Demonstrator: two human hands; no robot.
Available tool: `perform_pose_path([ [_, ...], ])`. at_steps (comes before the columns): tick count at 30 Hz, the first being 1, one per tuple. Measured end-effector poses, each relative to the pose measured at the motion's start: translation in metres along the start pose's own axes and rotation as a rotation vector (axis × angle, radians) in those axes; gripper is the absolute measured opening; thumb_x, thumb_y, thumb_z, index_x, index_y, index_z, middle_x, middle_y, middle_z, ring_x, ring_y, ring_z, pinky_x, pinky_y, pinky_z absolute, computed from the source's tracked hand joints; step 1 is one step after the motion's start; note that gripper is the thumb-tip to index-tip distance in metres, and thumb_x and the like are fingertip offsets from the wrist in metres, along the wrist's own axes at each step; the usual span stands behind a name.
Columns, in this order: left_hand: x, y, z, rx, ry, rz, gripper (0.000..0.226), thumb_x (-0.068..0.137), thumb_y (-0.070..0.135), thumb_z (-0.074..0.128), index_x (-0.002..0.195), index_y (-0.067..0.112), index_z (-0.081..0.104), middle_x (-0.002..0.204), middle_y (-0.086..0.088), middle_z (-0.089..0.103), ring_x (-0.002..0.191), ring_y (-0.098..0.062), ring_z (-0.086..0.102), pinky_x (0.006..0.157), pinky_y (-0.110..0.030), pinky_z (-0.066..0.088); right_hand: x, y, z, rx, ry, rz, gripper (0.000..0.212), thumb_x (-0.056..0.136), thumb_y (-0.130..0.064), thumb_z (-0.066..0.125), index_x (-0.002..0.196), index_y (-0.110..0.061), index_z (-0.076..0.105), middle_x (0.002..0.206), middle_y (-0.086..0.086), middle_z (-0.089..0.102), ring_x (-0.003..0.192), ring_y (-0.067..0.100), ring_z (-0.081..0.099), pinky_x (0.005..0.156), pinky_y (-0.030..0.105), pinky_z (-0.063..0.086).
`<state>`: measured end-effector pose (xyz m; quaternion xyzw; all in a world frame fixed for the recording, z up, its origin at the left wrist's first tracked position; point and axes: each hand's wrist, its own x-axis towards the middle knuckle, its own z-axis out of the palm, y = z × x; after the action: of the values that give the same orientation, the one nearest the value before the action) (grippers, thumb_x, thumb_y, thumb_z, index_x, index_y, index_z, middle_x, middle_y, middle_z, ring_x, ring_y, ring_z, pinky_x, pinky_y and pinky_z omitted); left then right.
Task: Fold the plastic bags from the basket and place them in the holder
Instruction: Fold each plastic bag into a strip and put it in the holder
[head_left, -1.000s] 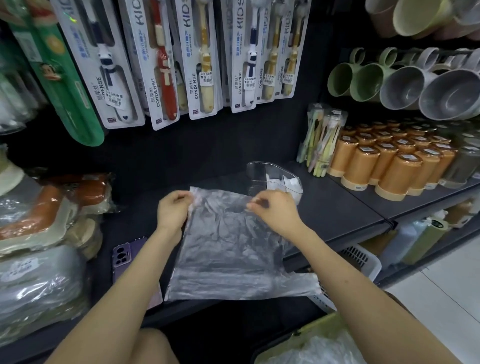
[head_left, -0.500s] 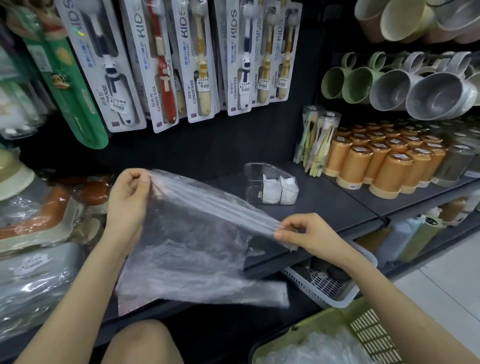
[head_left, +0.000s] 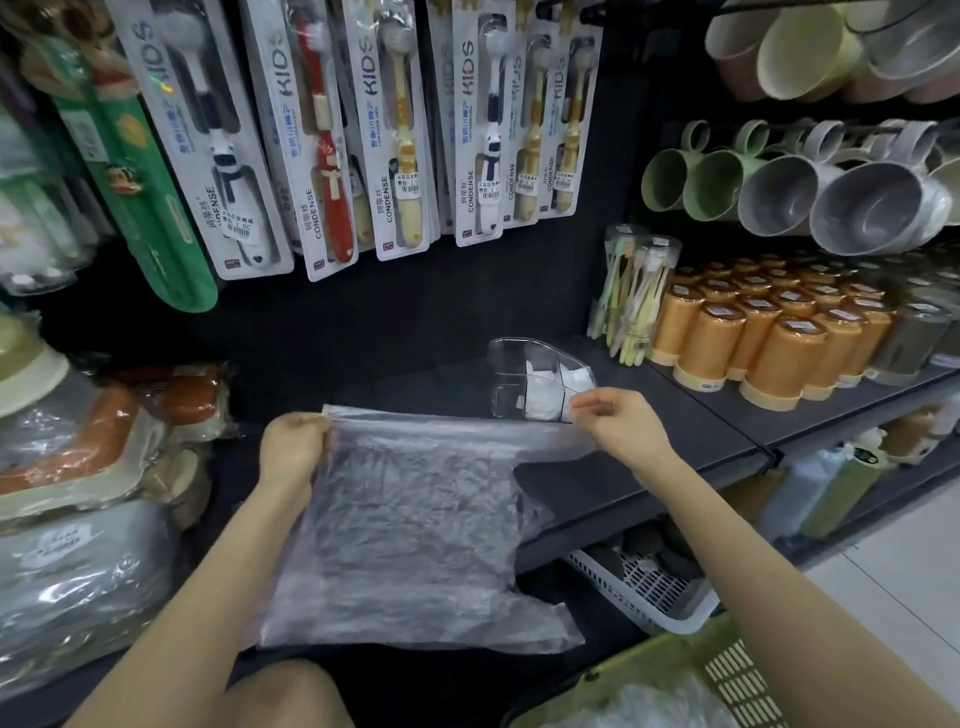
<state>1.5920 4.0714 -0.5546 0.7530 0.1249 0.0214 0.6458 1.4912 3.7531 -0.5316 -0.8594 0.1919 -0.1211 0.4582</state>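
Pretty clearly a shop: price-tagged kids' toothbrush packs (head_left: 244, 156) hang across the top, with rows of mugs (head_left: 810, 197) and orange cups (head_left: 769, 332) stocked right.

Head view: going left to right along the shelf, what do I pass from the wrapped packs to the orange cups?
Wrapped packs → left hand → plastic bag → right hand → clear tubs of toothbrushes → orange cups. Both hands pinch the bag's top edge.
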Motion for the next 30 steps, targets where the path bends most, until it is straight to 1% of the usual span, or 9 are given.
perform_pose_path([
  [3, 0.010, -0.009, 0.012, 0.090, 0.035, -0.013, 0.019, 0.093, 0.005, 0.055, 0.110, 0.000, 0.061, 0.087, -0.011, 0.061, 0.080, -0.025, 0.056, 0.075, -0.037, 0.045, -0.002, -0.011, 0.012, -0.411, 0.125, -0.154, 0.026, 0.094, -0.026, 0.053, 0.115, -0.029, 0.067, 0.108, -0.004, 0.068, 0.109, 0.020, 0.056, 0.085, 0.031, 0.044],
  [8, 0.013, -0.017, 0.016, 0.393, -0.003, 0.095, 0.037, 0.093, 0.014, 0.054, 0.125, -0.004, 0.049, 0.112, -0.018, 0.058, 0.102, -0.037, 0.057, 0.080, -0.038, 0.042, 0.013, -0.012, 0.050, -0.455, -0.046, -0.243, 0.033, 0.099, -0.023, 0.045, 0.129, -0.022, 0.060, 0.130, -0.001, 0.061, 0.119, 0.022, 0.053, 0.087, 0.030, 0.042],
  [12, -0.011, -0.027, 0.012, 0.828, -0.082, 0.707, 0.025, 0.089, 0.003, 0.058, 0.113, -0.001, 0.064, 0.110, -0.020, 0.064, 0.100, -0.040, 0.060, 0.088, -0.041, 0.046, 0.037, -0.008, 0.062, -0.445, -0.096, -0.207, 0.037, 0.100, -0.023, 0.043, 0.135, -0.015, 0.054, 0.130, 0.007, 0.060, 0.120, 0.027, 0.052, 0.087, 0.032, 0.043],
  [14, -0.022, -0.037, 0.010, 0.929, -0.258, 0.833, 0.029, 0.092, 0.011, 0.053, 0.115, 0.001, 0.067, 0.118, -0.016, 0.065, 0.109, -0.037, 0.060, 0.098, -0.037, 0.044, 0.043, -0.008, 0.064, -0.457, -0.108, -0.245, 0.034, 0.099, -0.019, 0.044, 0.128, -0.009, 0.058, 0.122, 0.009, 0.062, 0.117, 0.031, 0.052, 0.086, 0.036, 0.043],
  [17, -0.036, -0.042, 0.011, 1.045, -0.491, 0.702, 0.067, 0.091, 0.042, 0.024, 0.146, 0.007, 0.039, 0.152, -0.006, 0.036, 0.143, -0.022, 0.031, 0.113, -0.021, 0.013, 0.032, -0.010, 0.072, -0.475, -0.157, -0.319, 0.036, 0.101, -0.020, 0.043, 0.132, -0.008, 0.056, 0.138, 0.008, 0.054, 0.130, 0.027, 0.045, 0.102, 0.033, 0.035],
  [19, -0.036, -0.048, 0.016, 1.133, -0.531, 0.607, 0.072, 0.095, 0.052, 0.016, 0.154, 0.010, 0.014, 0.161, -0.003, 0.012, 0.149, -0.017, 0.010, 0.115, -0.020, 0.001, 0.016, -0.010, 0.082, -0.523, -0.229, -0.404, 0.040, 0.102, -0.023, 0.041, 0.141, -0.013, 0.048, 0.148, 0.004, 0.044, 0.139, 0.021, 0.035, 0.110, 0.028, 0.024],
  [21, -0.035, -0.052, 0.023, 1.240, -0.532, 0.543, 0.071, 0.100, 0.054, 0.015, 0.154, 0.011, 0.000, 0.162, -0.004, -0.001, 0.149, -0.017, -0.002, 0.117, -0.024, -0.004, 0.004, -0.004, 0.092, -0.637, -0.332, -0.459, 0.044, 0.104, -0.028, 0.035, 0.146, -0.017, 0.039, 0.154, 0.002, 0.035, 0.145, 0.019, 0.025, 0.115, 0.032, 0.017],
  [25, -0.035, -0.056, 0.033, 1.298, -0.506, 0.532, 0.065, 0.103, 0.049, 0.016, 0.154, 0.014, -0.004, 0.162, -0.004, -0.008, 0.149, -0.019, -0.010, 0.119, -0.028, -0.008, 0.006, 0.023, 0.084, -0.854, -0.433, -0.425, 0.049, 0.105, -0.038, 0.023, 0.152, -0.024, 0.024, 0.161, -0.004, 0.017, 0.149, 0.017, 0.008, 0.119, 0.042, 0.001],
  [30, -0.028, -0.054, 0.038, 1.261, -0.512, 0.491, 0.064, 0.103, 0.048, 0.019, 0.154, 0.015, -0.001, 0.162, -0.004, -0.007, 0.149, -0.019, -0.009, 0.119, -0.029, -0.008, 0.015, 0.036, 0.050, -0.925, -0.216, -0.341, 0.063, 0.099, -0.054, 0.009, 0.151, -0.024, 0.028, 0.159, 0.003, 0.022, 0.149, 0.024, 0.009, 0.118, 0.048, 0.000],
])
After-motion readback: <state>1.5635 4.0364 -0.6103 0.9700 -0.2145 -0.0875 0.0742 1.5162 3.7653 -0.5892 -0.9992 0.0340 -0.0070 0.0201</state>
